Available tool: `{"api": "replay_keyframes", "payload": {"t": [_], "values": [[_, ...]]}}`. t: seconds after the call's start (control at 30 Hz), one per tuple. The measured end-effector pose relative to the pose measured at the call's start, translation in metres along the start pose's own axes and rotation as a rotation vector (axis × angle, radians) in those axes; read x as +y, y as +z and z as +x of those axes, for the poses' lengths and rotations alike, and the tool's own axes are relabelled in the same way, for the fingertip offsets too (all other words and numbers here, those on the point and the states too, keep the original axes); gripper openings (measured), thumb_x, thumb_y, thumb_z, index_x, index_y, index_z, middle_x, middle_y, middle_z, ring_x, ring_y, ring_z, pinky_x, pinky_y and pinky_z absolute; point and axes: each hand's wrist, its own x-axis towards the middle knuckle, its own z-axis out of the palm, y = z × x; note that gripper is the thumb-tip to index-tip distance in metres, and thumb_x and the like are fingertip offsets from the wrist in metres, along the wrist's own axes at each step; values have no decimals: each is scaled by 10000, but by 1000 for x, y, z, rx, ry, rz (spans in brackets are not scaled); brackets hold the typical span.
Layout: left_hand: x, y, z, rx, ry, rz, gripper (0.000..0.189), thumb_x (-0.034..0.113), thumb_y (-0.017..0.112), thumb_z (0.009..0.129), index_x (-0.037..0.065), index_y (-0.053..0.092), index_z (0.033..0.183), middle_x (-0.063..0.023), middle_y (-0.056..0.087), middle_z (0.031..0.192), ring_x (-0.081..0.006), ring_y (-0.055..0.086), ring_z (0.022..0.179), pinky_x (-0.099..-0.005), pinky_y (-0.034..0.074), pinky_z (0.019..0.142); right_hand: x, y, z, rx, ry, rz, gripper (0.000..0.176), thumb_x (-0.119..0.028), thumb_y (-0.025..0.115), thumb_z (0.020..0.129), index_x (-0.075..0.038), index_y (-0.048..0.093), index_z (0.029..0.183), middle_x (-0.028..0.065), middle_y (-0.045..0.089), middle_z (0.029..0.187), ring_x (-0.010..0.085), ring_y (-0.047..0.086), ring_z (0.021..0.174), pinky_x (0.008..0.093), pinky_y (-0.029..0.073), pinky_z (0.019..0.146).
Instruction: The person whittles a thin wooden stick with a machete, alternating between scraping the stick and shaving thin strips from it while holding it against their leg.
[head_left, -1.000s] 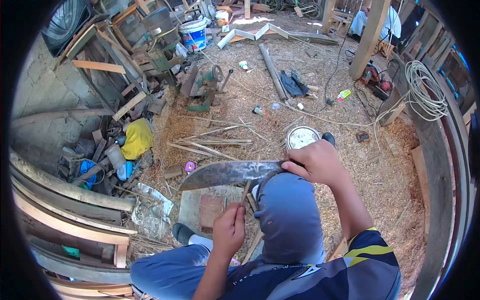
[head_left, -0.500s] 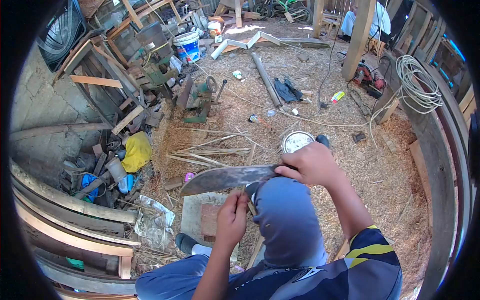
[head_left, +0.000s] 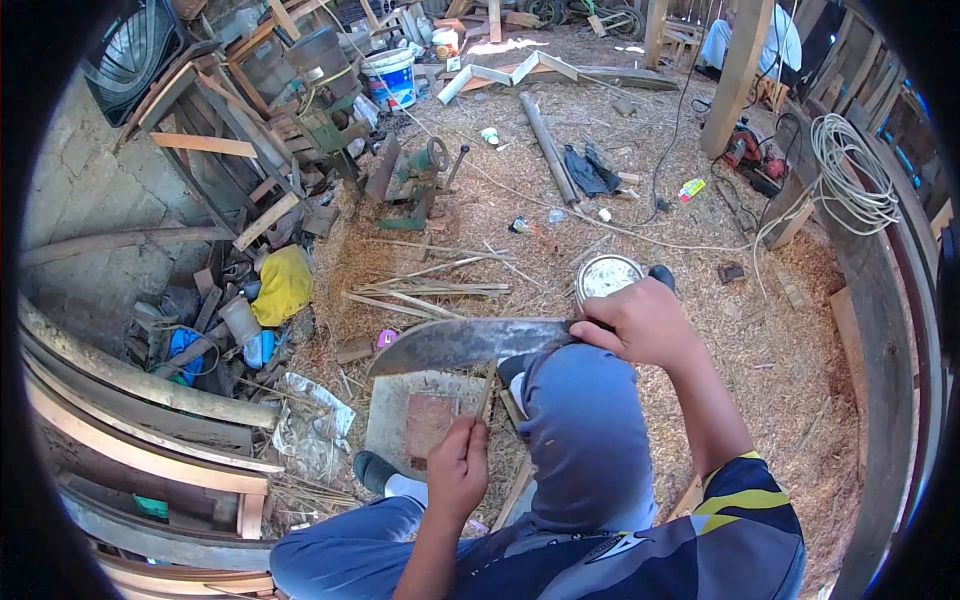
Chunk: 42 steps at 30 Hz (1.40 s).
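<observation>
My right hand [head_left: 640,322] is closed round the handle of a large machete [head_left: 470,344], above my raised knee. Its broad, dark-stained blade points left. Below the blade, my left hand [head_left: 458,468] grips a thin wooden strip [head_left: 488,392] that rises toward the blade's lower edge; whether the two touch is hard to tell. Several thin strips [head_left: 440,290] lie on the shavings beyond the blade. A reddish block [head_left: 430,424] rests on a pale slab [head_left: 385,412] left of my left hand.
A round tin [head_left: 608,276] stands beyond my right hand. Green metal equipment [head_left: 415,175] and a blue-white bucket [head_left: 390,78] are farther off. Planks [head_left: 150,390] line the left side. Coiled cable [head_left: 855,175] hangs at right; a person [head_left: 780,45] sits at the back.
My left hand has moved slightly down, away from the blade, and more of the strip shows above it. The camera view has shifted a little, moving the surroundings right.
</observation>
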Motion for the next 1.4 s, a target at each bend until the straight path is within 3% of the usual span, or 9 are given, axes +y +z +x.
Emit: {"api": "replay_keyframes", "payload": {"t": [0.17,0.47,0.77,0.83,0.97,1.07,1.1,1.2,1.4], "values": [[-2,3,5,60,23,48,157,160,572,1060,23,648,1052,-130,581,717,-199,597,648,-369,483,629,7,5,-9,8,50,71,473,-507,603,986,-122,639,713,128,593,589,363,637,591,473,477,560],[37,25,66,12,77,61,198,175,599,1045,-10,658,1007,-227,649,803,-396,652,735,-427,495,687,-12,0,14,-10,-101,-8,512,-550,592,976,-113,642,715,141,607,592,376,637,577,476,476,546],[-16,5,-16,49,-14,16,138,134,594,1036,9,647,1008,-188,618,751,-321,651,664,-400,481,620,6,8,-8,-3,97,133,413,-442,611,978,-102,637,745,141,608,632,378,640,636,484,470,576],[-18,-1,-11,0,-57,77,139,147,592,1040,19,646,1028,-192,627,775,-308,661,686,-390,487,642,8,7,-12,17,111,167,364,-387,627,971,-89,633,762,153,595,634,392,630,651,490,461,582],[16,8,28,0,-23,-3,164,185,593,1045,28,642,1041,-213,640,811,-339,668,733,-404,496,680,2,-1,-7,-45,56,75,444,-489,583,995,-113,661,774,140,634,647,375,655,641,486,493,602],[31,23,57,3,63,-39,213,202,588,1056,3,640,1002,-121,632,787,-211,597,705,-353,470,674,-7,-2,3,-29,1,49,452,-494,591,990,-113,656,757,145,616,623,374,644,610,478,488,582],[34,26,61,13,67,-23,218,200,585,1059,-3,645,1008,-135,642,810,-216,605,719,-356,473,678,-7,1,6,-13,-30,56,456,-496,595,988,-112,653,749,145,610,615,373,640,599,477,486,575],[32,27,61,5,46,6,205,203,601,1044,7,659,1065,-233,675,869,-419,661,781,-441,506,707,-9,3,11,3,-73,66,473,-501,606,980,-108,640,719,140,600,600,365,634,580,472,476,555],[28,11,28,6,-5,-57,196,186,596,1047,4,665,1027,-163,646,780,-308,656,697,-398,494,656,-10,-2,10,-23,-47,36,450,-497,608,977,-116,641,741,132,605,599,359,636,581,470,471,551]]}}
